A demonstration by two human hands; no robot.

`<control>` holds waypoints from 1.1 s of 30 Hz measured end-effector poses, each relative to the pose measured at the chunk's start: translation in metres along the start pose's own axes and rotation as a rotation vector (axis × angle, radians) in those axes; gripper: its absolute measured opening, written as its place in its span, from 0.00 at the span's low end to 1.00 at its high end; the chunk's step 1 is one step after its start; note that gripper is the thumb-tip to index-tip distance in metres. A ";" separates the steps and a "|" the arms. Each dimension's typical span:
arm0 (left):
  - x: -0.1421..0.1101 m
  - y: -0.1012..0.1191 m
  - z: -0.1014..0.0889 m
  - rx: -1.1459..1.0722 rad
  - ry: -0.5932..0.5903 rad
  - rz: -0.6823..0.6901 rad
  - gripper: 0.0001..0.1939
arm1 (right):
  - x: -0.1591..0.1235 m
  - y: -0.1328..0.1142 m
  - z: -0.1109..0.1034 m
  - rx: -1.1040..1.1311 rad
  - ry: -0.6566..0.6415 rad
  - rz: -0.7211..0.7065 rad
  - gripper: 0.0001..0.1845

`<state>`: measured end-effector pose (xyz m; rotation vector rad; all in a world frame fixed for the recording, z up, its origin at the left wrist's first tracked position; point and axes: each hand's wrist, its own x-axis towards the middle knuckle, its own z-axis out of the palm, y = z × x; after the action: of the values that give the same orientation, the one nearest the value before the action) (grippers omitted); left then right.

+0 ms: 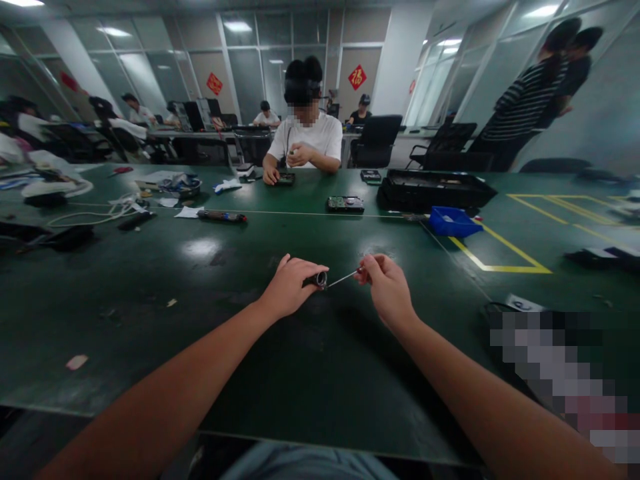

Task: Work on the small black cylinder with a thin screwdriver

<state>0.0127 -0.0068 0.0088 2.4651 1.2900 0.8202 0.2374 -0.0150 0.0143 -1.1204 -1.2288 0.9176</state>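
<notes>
My left hand (294, 285) is closed on a small dark part with a round silvery ring (321, 279) at its right end. The fingers cover most of that part, so its exact kind is hidden. On the right, my right hand (385, 287) pinches a screwdriver (345, 277) by its reddish handle. Its thin metal shaft slants down to the left, and the tip is at the lower edge of the dark part; whether it touches cannot be made out. Both hands are just above the green table (300, 373).
Across the table sits a person (306, 137) handling a hard drive (286, 179). Another hard drive (346, 204) lies ahead of my hands. To the right stand a black tray (435, 193) and a blue bin (454, 222). An electric screwdriver (223, 216) and cables (113, 210) lie left.
</notes>
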 end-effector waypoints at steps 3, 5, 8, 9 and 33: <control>0.000 -0.002 0.002 -0.021 -0.009 -0.034 0.21 | -0.005 -0.004 0.001 -0.150 0.009 -0.079 0.16; -0.002 -0.002 0.003 -0.045 0.005 -0.049 0.20 | -0.009 -0.009 0.003 -0.261 0.033 -0.124 0.15; -0.003 -0.002 0.005 -0.130 0.082 -0.091 0.19 | -0.013 -0.015 0.005 -0.291 0.057 -0.146 0.15; -0.002 -0.002 0.005 -0.167 0.115 -0.111 0.19 | -0.014 -0.016 0.005 -0.288 0.054 -0.150 0.15; -0.136 0.029 -0.031 0.398 -0.316 0.137 0.13 | -0.017 -0.019 0.005 -0.372 0.038 -0.222 0.13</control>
<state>-0.0474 -0.1360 -0.0025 2.8646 1.2748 0.1909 0.2292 -0.0347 0.0289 -1.2525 -1.4975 0.5089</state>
